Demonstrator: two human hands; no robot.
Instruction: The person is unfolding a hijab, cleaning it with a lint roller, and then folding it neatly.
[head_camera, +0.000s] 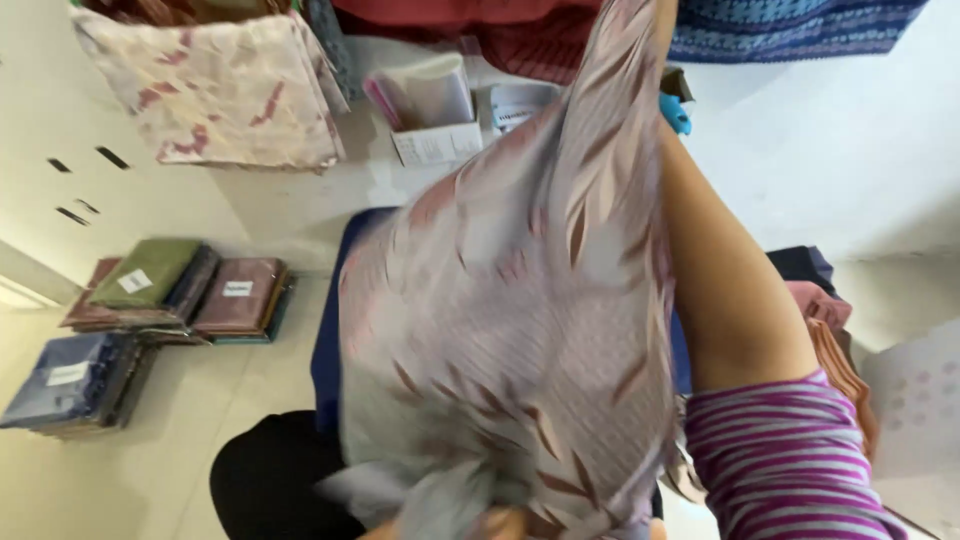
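A pale lilac cloth (520, 330) with pinkish-brown leaf marks hangs stretched and blurred across the middle of the view. My right forearm (735, 290), in a purple striped sleeve (790, 460), reaches up along the cloth's right edge. The right hand is hidden behind the cloth's raised top end, which hangs from there. My left hand (500, 523) shows only partly at the bottom edge, closed on the gathered lower end of the cloth.
Stacks of folded fabric lie on the floor at left: green (150, 272), maroon (240, 297) and blue (75, 380). A pink-patterned cloth (220, 90) hangs top left beside a white box (432, 130). A blue surface (328, 330) lies behind the cloth. Folded clothes (835, 330) are piled at right.
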